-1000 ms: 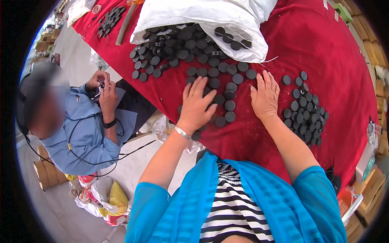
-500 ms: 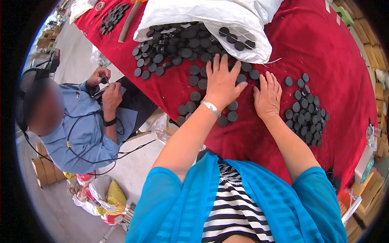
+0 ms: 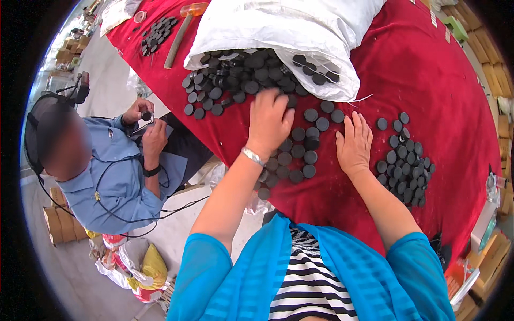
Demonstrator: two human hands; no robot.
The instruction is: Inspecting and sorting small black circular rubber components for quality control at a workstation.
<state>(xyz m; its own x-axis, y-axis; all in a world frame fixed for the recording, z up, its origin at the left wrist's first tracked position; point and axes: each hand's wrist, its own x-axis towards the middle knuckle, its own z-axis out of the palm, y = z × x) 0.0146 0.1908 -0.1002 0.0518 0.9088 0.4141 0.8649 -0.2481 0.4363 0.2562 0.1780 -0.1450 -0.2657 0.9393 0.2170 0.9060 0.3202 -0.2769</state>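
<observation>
Okay, my feed's good on both hands. Left hand [image 3: 269, 124] is at the near edge of the main heap of black discs [image 3: 233, 85], palm down, fingers bent and smeared by motion blur. Can't tell from here if they're gripping a disc.

Right hand [image 3: 354, 147] is palm down over the red cloth [image 3: 439, 80], fingers straight and thumb a bit apart, nothing in its grip. Its fingertips are just beside the loose disc at the upper right of the middle cluster [image 3: 309, 143]; I can't confirm contact.

Disc locations: the main heap spills out of the white sack [image 3: 300, 27], with a few more on the sack's inner side, right of the mouth. The middle cluster lies between my two hands and runs down past the left wrist, mostly flat. Separate right-hand pile [image 3: 404, 166] sits well clear of the sack, right of the right hand. I also see a small batch [image 3: 158, 35] at upper left, near a mallet [image 3: 184, 35] with an orange head.

Off to my left, a co-worker [image 3: 118, 176] in a blue shirt has both hands around a small dark round piece [image 3: 146, 116].
</observation>
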